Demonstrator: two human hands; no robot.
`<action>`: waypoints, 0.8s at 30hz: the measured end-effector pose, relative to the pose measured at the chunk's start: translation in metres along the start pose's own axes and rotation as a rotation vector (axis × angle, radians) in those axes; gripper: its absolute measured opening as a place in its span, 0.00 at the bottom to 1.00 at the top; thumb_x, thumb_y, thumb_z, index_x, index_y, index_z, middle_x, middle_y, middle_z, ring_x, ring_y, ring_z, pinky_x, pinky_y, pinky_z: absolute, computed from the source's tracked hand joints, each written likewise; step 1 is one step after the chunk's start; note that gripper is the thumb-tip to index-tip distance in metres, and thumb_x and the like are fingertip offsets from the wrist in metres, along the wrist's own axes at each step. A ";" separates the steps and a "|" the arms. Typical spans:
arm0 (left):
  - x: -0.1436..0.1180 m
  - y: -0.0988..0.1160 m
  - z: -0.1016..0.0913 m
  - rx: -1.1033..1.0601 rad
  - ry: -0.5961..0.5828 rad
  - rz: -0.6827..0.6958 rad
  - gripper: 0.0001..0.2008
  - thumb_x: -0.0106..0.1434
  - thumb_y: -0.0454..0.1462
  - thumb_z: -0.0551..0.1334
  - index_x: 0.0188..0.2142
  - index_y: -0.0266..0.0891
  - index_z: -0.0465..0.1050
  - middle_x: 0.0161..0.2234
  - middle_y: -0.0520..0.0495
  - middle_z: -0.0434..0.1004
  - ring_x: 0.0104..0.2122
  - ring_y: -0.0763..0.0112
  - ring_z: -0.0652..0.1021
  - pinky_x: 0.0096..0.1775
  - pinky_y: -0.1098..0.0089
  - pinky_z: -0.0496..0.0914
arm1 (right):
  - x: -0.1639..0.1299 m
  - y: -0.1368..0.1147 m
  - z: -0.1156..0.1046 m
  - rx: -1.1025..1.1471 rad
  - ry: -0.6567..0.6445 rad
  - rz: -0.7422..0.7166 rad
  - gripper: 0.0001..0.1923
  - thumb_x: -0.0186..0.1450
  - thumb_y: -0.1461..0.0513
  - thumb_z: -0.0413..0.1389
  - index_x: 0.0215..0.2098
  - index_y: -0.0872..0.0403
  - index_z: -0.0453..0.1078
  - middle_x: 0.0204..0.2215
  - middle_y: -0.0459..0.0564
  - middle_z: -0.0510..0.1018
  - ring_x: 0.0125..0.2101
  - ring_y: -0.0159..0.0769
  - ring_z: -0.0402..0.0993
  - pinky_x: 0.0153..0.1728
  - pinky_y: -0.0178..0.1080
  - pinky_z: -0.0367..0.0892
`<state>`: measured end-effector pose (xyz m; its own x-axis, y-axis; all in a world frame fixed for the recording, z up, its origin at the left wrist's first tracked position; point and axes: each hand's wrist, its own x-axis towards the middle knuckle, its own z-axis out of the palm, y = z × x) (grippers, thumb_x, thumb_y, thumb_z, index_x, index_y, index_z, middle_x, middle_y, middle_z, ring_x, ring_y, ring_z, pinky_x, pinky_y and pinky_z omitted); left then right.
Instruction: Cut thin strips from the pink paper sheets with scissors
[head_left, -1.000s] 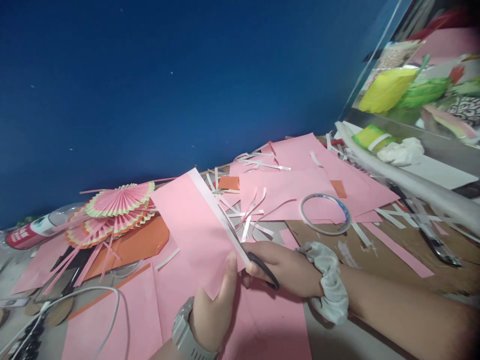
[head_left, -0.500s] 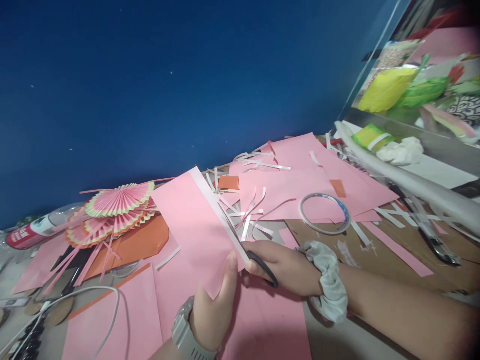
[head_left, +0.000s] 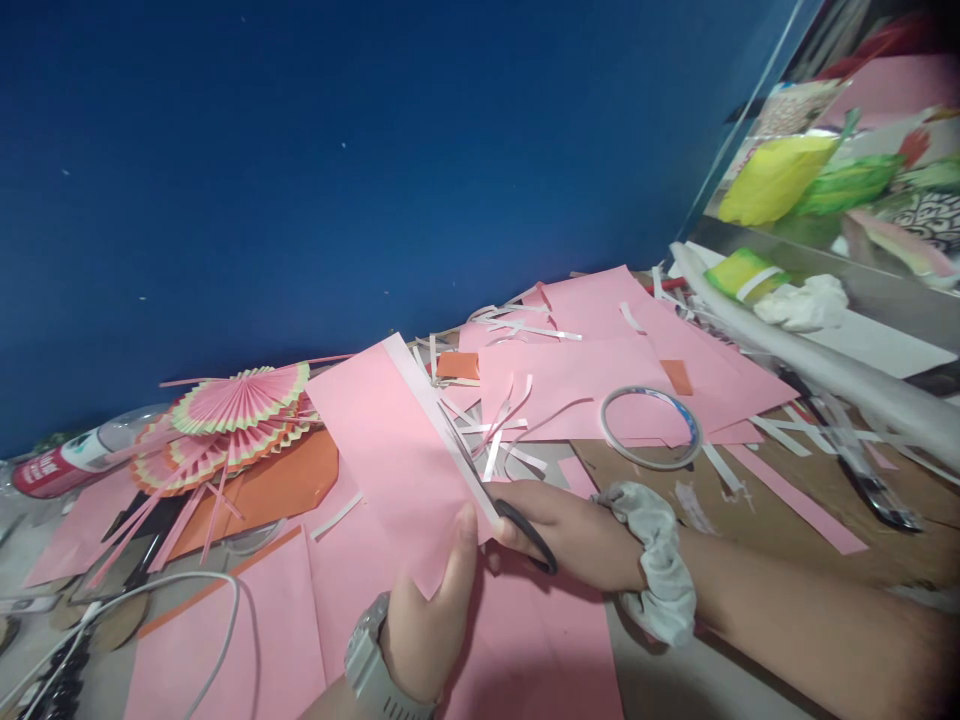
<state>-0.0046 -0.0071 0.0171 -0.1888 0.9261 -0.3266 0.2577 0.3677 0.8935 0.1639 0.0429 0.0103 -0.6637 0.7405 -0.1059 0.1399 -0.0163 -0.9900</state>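
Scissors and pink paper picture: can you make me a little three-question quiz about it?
1. True or false: the right hand holds the scissors.
2. What does the left hand hold? A) tape ring B) pink sheet C) bottle
3. What lies on the orange paper at the left?

Key:
1. True.
2. B, the pink sheet; the tape ring lies on the table.
3. Folded paper fans.

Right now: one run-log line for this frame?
left hand: holds pink sheet | right hand: scissors cutting sheet's right edge | tape ring: on table, untouched
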 end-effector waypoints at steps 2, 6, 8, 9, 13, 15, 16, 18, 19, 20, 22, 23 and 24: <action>-0.001 0.003 0.000 0.001 -0.020 -0.018 0.21 0.62 0.55 0.62 0.35 0.45 0.85 0.37 0.46 0.89 0.44 0.45 0.86 0.57 0.49 0.73 | -0.001 -0.001 0.000 0.017 0.018 0.002 0.34 0.66 0.33 0.48 0.36 0.55 0.69 0.30 0.51 0.76 0.31 0.36 0.72 0.24 0.34 0.67; -0.002 0.005 0.000 0.006 -0.010 -0.044 0.20 0.61 0.55 0.63 0.36 0.45 0.85 0.40 0.47 0.89 0.49 0.45 0.84 0.57 0.51 0.74 | 0.000 -0.001 0.001 0.043 0.020 0.004 0.33 0.67 0.34 0.49 0.36 0.55 0.71 0.28 0.48 0.75 0.28 0.34 0.70 0.23 0.33 0.67; -0.001 0.004 0.000 -0.013 -0.036 -0.023 0.21 0.61 0.56 0.62 0.36 0.45 0.85 0.42 0.47 0.89 0.47 0.46 0.85 0.55 0.51 0.74 | 0.000 0.000 0.001 0.057 0.012 0.002 0.33 0.66 0.34 0.49 0.37 0.55 0.71 0.28 0.48 0.74 0.27 0.33 0.69 0.23 0.33 0.67; -0.001 0.003 0.000 -0.021 -0.049 -0.013 0.22 0.61 0.56 0.62 0.37 0.44 0.85 0.42 0.46 0.89 0.45 0.46 0.85 0.55 0.52 0.74 | 0.000 0.001 0.002 0.065 0.013 0.000 0.34 0.66 0.33 0.49 0.37 0.55 0.71 0.27 0.47 0.74 0.27 0.33 0.69 0.23 0.34 0.67; 0.001 -0.004 -0.001 0.005 -0.046 -0.048 0.20 0.62 0.54 0.63 0.38 0.45 0.86 0.41 0.46 0.89 0.48 0.46 0.85 0.52 0.53 0.76 | 0.000 0.002 0.003 0.074 0.031 -0.003 0.35 0.66 0.32 0.48 0.38 0.55 0.70 0.27 0.47 0.73 0.25 0.33 0.68 0.22 0.34 0.66; 0.001 -0.007 -0.001 0.021 -0.038 -0.056 0.18 0.63 0.52 0.63 0.39 0.45 0.86 0.41 0.45 0.89 0.50 0.46 0.83 0.53 0.54 0.76 | 0.000 0.002 0.003 0.070 0.032 -0.004 0.35 0.66 0.32 0.48 0.38 0.55 0.70 0.27 0.47 0.73 0.25 0.33 0.68 0.22 0.33 0.65; 0.001 -0.008 -0.001 0.017 -0.042 -0.041 0.17 0.64 0.52 0.63 0.39 0.45 0.86 0.42 0.46 0.89 0.51 0.47 0.83 0.53 0.55 0.76 | 0.000 0.002 0.003 0.071 0.034 -0.006 0.35 0.66 0.32 0.48 0.38 0.55 0.70 0.27 0.47 0.73 0.25 0.32 0.68 0.22 0.33 0.65; 0.002 -0.008 -0.001 0.007 -0.048 -0.005 0.17 0.64 0.52 0.63 0.40 0.46 0.85 0.43 0.47 0.88 0.51 0.49 0.83 0.55 0.56 0.75 | 0.000 0.002 0.002 0.071 0.026 -0.007 0.35 0.66 0.33 0.48 0.38 0.54 0.70 0.27 0.47 0.73 0.24 0.31 0.67 0.21 0.32 0.64; 0.002 -0.008 -0.001 0.004 -0.051 0.014 0.18 0.65 0.52 0.62 0.41 0.46 0.85 0.43 0.48 0.88 0.50 0.51 0.84 0.55 0.57 0.74 | 0.000 0.002 0.002 0.074 0.024 -0.008 0.34 0.66 0.33 0.48 0.38 0.54 0.70 0.28 0.47 0.73 0.24 0.31 0.66 0.20 0.32 0.63; 0.002 -0.007 -0.001 0.000 -0.056 0.038 0.18 0.65 0.52 0.62 0.40 0.46 0.85 0.43 0.48 0.88 0.48 0.51 0.84 0.54 0.57 0.75 | 0.000 0.001 0.002 0.081 0.022 -0.007 0.34 0.66 0.33 0.49 0.39 0.55 0.70 0.28 0.47 0.72 0.24 0.31 0.66 0.19 0.32 0.63; 0.004 -0.007 0.000 -0.017 -0.082 0.108 0.19 0.67 0.53 0.59 0.36 0.44 0.84 0.42 0.47 0.89 0.48 0.53 0.84 0.51 0.59 0.75 | 0.000 0.001 0.003 0.103 0.021 0.002 0.33 0.67 0.34 0.49 0.39 0.55 0.70 0.27 0.46 0.72 0.24 0.30 0.66 0.18 0.31 0.61; 0.004 -0.007 0.001 -0.032 -0.102 0.152 0.21 0.69 0.53 0.58 0.32 0.44 0.83 0.43 0.46 0.88 0.49 0.54 0.84 0.50 0.61 0.75 | 0.000 0.001 0.004 0.113 0.020 0.010 0.33 0.67 0.34 0.49 0.39 0.55 0.70 0.27 0.46 0.71 0.24 0.30 0.65 0.17 0.31 0.61; 0.005 -0.007 0.001 -0.047 -0.120 0.189 0.22 0.69 0.53 0.58 0.28 0.44 0.81 0.43 0.46 0.88 0.50 0.54 0.83 0.48 0.63 0.75 | 0.000 0.001 0.004 0.123 0.024 0.015 0.32 0.67 0.34 0.50 0.39 0.55 0.70 0.26 0.46 0.71 0.24 0.30 0.65 0.17 0.30 0.60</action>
<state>-0.0062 -0.0049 0.0084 -0.0264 0.9827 -0.1835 0.2328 0.1846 0.9549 0.1611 0.0400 0.0087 -0.6441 0.7555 -0.1201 0.0572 -0.1090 -0.9924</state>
